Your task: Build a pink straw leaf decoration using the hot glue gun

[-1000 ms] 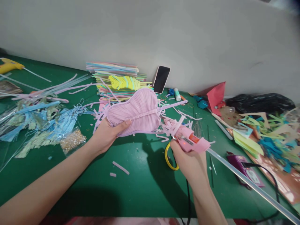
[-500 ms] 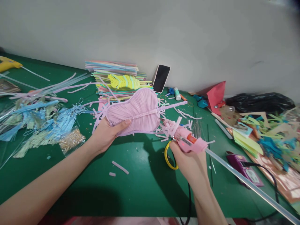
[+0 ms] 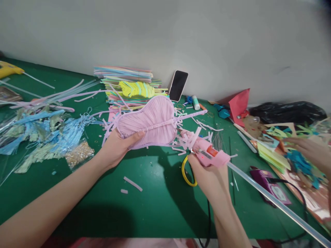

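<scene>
My left hand point(image 3: 120, 146) is closed on the left end of a lilac leaf-shaped piece point(image 3: 155, 124), its thumb lying across the front. The piece is made of fine strips with a raised midrib, and a thin stem sticks out to the right. In my right hand point(image 3: 207, 177) is a pink glue gun point(image 3: 207, 150) with a long clear glue stick point(image 3: 276, 205) coming out of its back. The gun's tip is close to the right edge of the leaf-shaped piece; whether they touch I cannot tell. Yellow scissor handles point(image 3: 186, 175) show beside my right hand.
Behind lie bundled pipe cleaners point(image 3: 124, 73), a yellow leaf piece point(image 3: 137, 89) and a leaning phone point(image 3: 178, 86). Blue tassels point(image 3: 74, 134) and a bead bag point(image 3: 80, 153) lie left. On the right are a purple device point(image 3: 270, 186), paper scraps point(image 3: 274, 156) and another person's hand point(image 3: 307, 150).
Another person's hand has come in from the right over the paper scraps. My hands, the leaf-shaped piece and the glue gun have barely moved.
</scene>
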{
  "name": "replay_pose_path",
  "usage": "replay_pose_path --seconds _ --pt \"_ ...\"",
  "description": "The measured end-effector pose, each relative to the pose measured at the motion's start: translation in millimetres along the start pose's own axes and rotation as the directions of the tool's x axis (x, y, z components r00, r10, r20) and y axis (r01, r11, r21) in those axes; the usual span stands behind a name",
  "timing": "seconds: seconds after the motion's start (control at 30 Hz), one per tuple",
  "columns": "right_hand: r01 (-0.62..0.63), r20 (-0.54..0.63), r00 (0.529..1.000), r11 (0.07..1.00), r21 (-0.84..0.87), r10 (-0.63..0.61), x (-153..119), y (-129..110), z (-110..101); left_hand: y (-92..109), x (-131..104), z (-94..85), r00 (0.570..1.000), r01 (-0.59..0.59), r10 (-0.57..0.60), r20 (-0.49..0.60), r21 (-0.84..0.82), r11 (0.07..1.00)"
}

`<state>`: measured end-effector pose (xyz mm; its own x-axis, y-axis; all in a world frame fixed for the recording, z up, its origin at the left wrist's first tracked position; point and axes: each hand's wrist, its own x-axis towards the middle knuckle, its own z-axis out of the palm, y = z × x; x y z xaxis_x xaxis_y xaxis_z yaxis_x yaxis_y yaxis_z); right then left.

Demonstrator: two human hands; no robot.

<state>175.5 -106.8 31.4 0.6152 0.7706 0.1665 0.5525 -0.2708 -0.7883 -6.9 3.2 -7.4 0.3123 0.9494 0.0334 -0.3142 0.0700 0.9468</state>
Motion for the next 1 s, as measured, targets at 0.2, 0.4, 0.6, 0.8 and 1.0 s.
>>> replay_pose_path --seconds 0.2,0.4,0.6,0.8,1.0 --pt "0.015 0.004 1.000 0.999 -0.041 -0.015 0.0 8.2 -0.1 0.3 -0.9 0.3 0.999 0.033 -0.033 -0.021 0.014 0.999" --pt "0.019 -0.002 1.000 0.999 -0.026 -0.019 0.7 13.3 -1.5 3.0 -1.4 -0.5 0.998 0.053 -0.053 -0.045 0.011 0.999" --pt "0.014 -0.004 1.000 1.000 -0.016 -0.014 -2.7 0.5 -2.2 6.7 -1.4 0.8 0.996 0.071 -0.069 -0.058 0.019 0.997" --pt "-0.011 0.000 1.000 1.000 -0.013 0.011 0.7 4.6 0.7 3.7 -1.2 -0.8 0.997 0.068 -0.066 -0.049 0.038 0.997" --pt "0.038 0.010 0.999 0.993 -0.111 -0.037 8.7 28.3 -0.8 4.3 -1.2 -0.1 0.998 0.046 -0.044 -0.044 0.030 0.999"
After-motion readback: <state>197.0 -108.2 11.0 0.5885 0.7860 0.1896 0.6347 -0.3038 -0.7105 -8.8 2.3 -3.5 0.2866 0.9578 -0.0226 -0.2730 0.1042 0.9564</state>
